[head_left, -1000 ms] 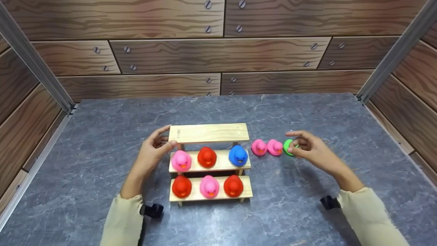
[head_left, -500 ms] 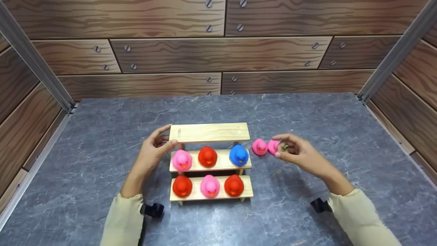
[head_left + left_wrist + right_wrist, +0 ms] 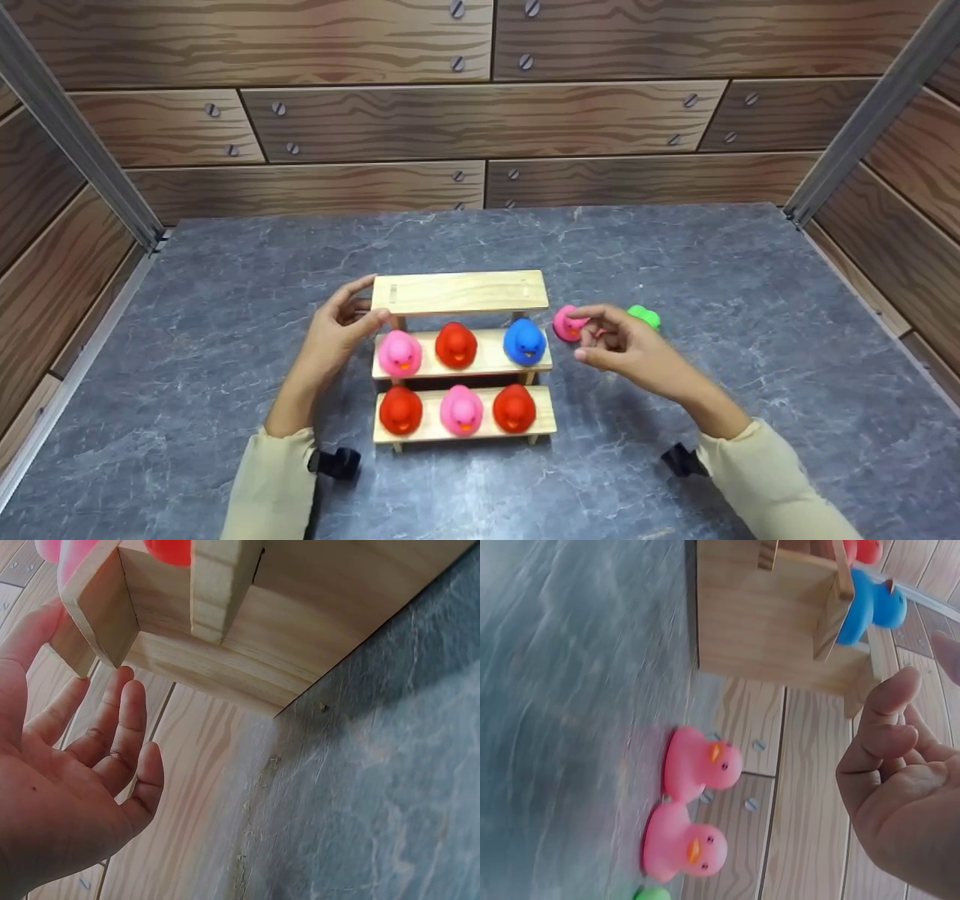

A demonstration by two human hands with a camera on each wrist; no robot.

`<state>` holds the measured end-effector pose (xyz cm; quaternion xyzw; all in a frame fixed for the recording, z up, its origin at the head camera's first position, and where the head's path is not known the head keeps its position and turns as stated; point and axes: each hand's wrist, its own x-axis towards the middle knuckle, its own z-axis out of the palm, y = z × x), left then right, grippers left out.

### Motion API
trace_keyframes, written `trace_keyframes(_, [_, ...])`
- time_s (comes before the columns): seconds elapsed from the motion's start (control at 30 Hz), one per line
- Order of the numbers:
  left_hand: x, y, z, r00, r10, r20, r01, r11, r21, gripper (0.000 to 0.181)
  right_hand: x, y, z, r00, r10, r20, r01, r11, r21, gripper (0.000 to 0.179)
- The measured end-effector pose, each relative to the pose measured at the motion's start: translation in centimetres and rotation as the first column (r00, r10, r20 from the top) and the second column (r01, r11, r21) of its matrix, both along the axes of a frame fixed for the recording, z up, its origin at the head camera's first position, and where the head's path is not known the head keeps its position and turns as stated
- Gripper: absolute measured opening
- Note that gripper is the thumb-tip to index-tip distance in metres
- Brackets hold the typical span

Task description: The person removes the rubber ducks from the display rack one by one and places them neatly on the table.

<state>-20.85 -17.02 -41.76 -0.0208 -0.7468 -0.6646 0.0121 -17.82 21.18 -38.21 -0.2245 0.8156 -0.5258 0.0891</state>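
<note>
A three-step wooden display rack (image 3: pixel 459 292) stands on the grey marbled table. My left hand (image 3: pixel 330 337) grips the left end of its top plank, thumb at the front corner and index finger at the back. Pink, red and blue rubber ducks fill the middle step, the blue duck (image 3: pixel 524 341) at the right. Red and pink ducks sit on the lowest step. My right hand (image 3: pixel 637 352), fingers loosely bent and holding nothing, hovers right of the rack. Below it, two pink ducks (image 3: pixel 697 765) stand side by side on the table, one mostly hidden in the head view.
A green duck (image 3: pixel 645 316) sits on the table beyond my right hand, partly covered by it. Wood-patterned panels (image 3: pixel 480 120) close off the back and sides, with metal posts (image 3: pixel 847 120) at the corners.
My right hand has moved left from over the green duck to over the pink ducks, bringing the green one back into view. My left hand stays on the rack.
</note>
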Motion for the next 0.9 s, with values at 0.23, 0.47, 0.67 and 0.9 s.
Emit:
trace_keyframes(0.23, [0.1,-0.1,-0.1,1.0,0.005,0.006,-0.005,1.0,0.012,0.056,0.2,-1.7,-0.2,0.999,0.004,0.036,-0.004,1.0,-0.005,0.052])
trace_keyframes(0.47, [0.1,-0.1,-0.1,1.0,-0.001,-0.003,0.001,1.0,0.022,0.056,0.2,-3.2,-0.5,0.999,0.012,0.033,-0.012,1.0,-0.004,0.054])
trace_keyframes(0.67, [0.1,-0.1,-0.1,1.0,-0.004,0.001,0.004,1.0,0.008,0.055,0.2,-3.8,-0.5,0.999,0.0,0.042,0.0,1.0,-0.011,0.054])
trace_keyframes(0.9, [0.0,-0.1,-0.1,1.0,-0.004,-0.004,0.004,1.0,-0.011,0.055,0.2,-4.3,-0.5,0.997,-0.009,0.072,0.009,1.0,-0.009,0.053])
